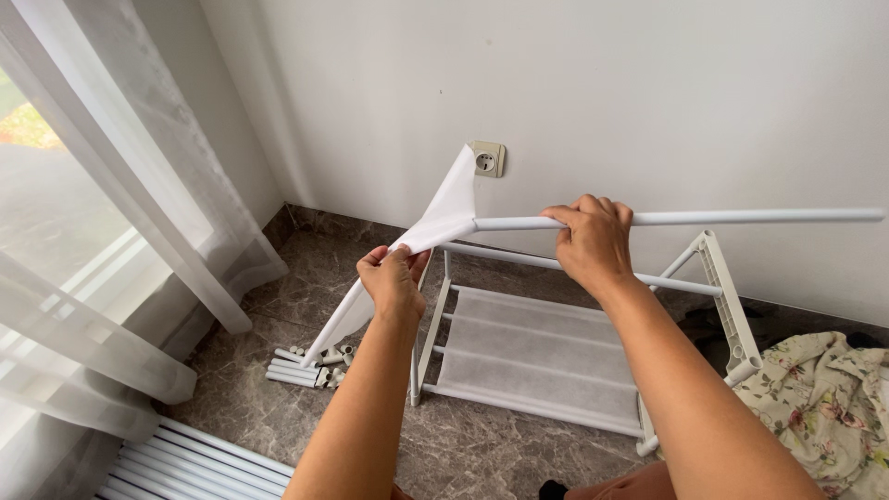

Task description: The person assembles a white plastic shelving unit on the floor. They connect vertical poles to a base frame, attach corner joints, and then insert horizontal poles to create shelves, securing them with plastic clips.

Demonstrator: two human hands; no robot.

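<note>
Right hand (593, 243) gripping white tube (741, 218) level; left hand (393, 282) pinching fabric sleeve (444, 218) taut, keeps opening lined up with tube end.

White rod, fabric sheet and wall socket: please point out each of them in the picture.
White rod (741, 218), head view, on its bare middle, right of the right hand.
Fabric sheet (451, 206), head view, on its upper fold.
Wall socket (487, 159), head view, on its faceplate.

Smooth white metal tube (741, 218); matt non-woven fabric sheet (444, 218); white plastic rack frame (732, 306); polished grey marble-look floor (463, 444).
</note>
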